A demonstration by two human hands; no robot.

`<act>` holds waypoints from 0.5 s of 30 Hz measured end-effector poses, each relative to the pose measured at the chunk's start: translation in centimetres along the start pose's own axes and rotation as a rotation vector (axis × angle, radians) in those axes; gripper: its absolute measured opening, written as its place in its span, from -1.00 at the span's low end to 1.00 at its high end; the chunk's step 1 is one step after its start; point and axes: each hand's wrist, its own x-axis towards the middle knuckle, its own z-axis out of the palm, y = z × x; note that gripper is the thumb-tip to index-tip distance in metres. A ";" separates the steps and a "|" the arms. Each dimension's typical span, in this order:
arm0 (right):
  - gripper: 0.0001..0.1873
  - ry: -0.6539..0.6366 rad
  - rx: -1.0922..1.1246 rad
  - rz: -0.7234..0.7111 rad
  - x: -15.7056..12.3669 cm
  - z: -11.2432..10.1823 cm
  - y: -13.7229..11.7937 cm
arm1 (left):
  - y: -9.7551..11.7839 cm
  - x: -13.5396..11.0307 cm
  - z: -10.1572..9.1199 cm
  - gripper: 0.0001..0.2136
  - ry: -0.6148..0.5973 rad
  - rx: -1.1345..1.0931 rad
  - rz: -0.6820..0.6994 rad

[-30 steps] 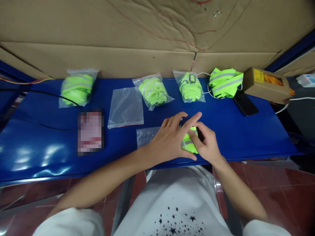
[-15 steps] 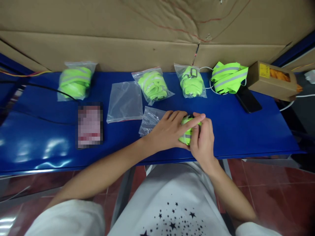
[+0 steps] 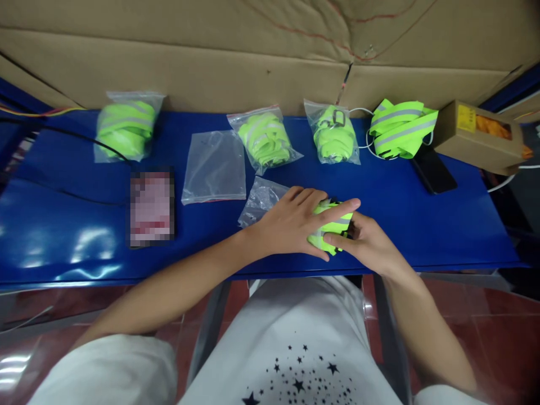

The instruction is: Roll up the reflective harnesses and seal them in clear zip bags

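Note:
A folded neon-green strap with a grey reflective stripe (image 3: 333, 226) lies near the front edge of the blue table (image 3: 422, 225). My left hand (image 3: 295, 222) presses on top of it, fingers wrapped over the bundle. My right hand (image 3: 367, 242) grips the bundle from the right side, thumb under it. A crumpled clear plastic bag (image 3: 260, 199) lies just left of my left hand, touching it.
Along the back stand three bagged green straps (image 3: 124, 128) (image 3: 265, 140) (image 3: 335, 138) and one loose strap (image 3: 400, 128). An empty flat bag (image 3: 215, 167), a blurred card (image 3: 152, 208), a black phone (image 3: 434, 171), a cardboard box (image 3: 478, 135) and cables also lie there.
My right hand has slid from on top of the bundle to its right side and turned palm up. The left hand stays pressed on the strap. The view has shifted slightly.

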 end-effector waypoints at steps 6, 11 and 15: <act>-0.70 0.169 -0.192 0.005 1.0 2.4 -1.3 | 0.4 0.1 0.4 0.09 0.019 0.058 -0.030; -0.51 0.393 -0.344 -0.287 1.1 2.2 -1.0 | -0.2 0.1 -1.9 0.01 0.074 0.003 0.020; -0.53 0.495 -0.569 -0.564 0.5 0.6 0.4 | -1.2 -0.1 -4.6 -0.13 0.092 -0.024 0.054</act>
